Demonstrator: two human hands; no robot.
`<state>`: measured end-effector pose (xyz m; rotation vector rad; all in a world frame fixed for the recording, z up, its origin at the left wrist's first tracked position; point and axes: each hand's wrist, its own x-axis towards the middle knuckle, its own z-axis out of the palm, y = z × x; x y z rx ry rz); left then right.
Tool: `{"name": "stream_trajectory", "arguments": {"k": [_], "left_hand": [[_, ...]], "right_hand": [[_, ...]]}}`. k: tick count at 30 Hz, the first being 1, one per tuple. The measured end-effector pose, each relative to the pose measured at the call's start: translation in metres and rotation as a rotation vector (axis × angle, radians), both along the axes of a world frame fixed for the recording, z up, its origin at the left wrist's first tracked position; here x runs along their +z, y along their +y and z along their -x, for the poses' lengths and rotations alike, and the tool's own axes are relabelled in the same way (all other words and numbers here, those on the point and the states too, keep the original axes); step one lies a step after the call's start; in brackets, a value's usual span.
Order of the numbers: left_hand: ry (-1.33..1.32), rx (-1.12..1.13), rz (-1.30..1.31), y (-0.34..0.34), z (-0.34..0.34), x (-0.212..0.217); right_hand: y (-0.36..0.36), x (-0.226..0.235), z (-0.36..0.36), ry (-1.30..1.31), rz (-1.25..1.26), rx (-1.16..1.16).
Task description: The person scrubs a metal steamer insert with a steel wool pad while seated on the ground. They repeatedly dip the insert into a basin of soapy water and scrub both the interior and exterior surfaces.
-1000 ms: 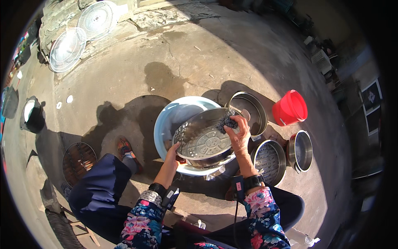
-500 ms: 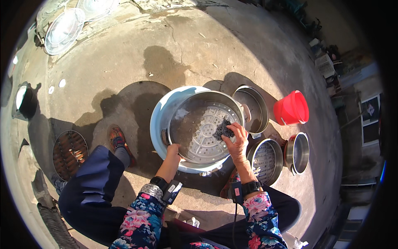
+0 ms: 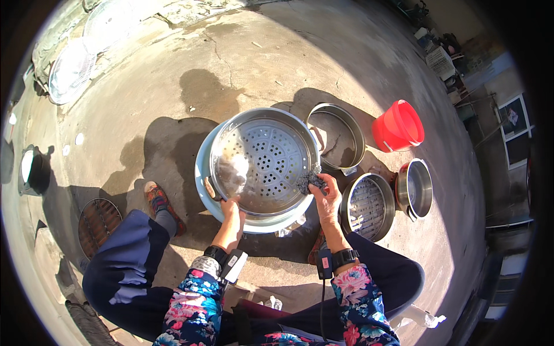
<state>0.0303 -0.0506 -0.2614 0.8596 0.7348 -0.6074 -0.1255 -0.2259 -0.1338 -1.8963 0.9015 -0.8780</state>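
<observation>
A round metal steamer tier (image 3: 271, 153) with a perforated bottom rests over a light blue basin (image 3: 203, 167). My left hand (image 3: 232, 212) is closed on the tier's near-left rim, just below its side handle. In my right hand (image 3: 328, 199) is a dark grey metal scouring pad (image 3: 310, 180), pinched in the fingers. The pad lies against the near-right rim of the tier. Most of the basin is hidden beneath the tier, and sunlight glares off the tier's wet left side.
To the right stand a metal ring-shaped tier (image 3: 336, 135), another perforated steamer tier (image 3: 369, 207), a metal pot (image 3: 414, 189) and a red bucket (image 3: 398, 127). A round slatted rack (image 3: 99, 228) lies by my left leg. Fan grilles (image 3: 72, 70) lie far left.
The steamer tier has tipped and shifted, showing its perforated bottom more fully. My right hand has brought the scouring pad from inside the tier to its near-right rim. The left hand keeps its hold.
</observation>
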Motion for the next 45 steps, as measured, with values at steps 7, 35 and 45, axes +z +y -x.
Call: {"name": "stream_trajectory", "arguments": {"k": [7,35,45], "left_hand": [[-0.233,0.125,-0.158,0.004,-0.015,0.016],[-1.493,0.014,-0.472,0.007,-0.026,0.190],[-1.969,-0.055,-0.686,0.009,-0.031,0.231]], "right_hand": [[0.007,-0.019,0.009,-0.131,-0.194,-0.073],[0.040,-0.045,0.024,-0.361,-0.592,-0.245],[0.043,-0.057,0.022,-0.308,-0.512,-0.255]]}}
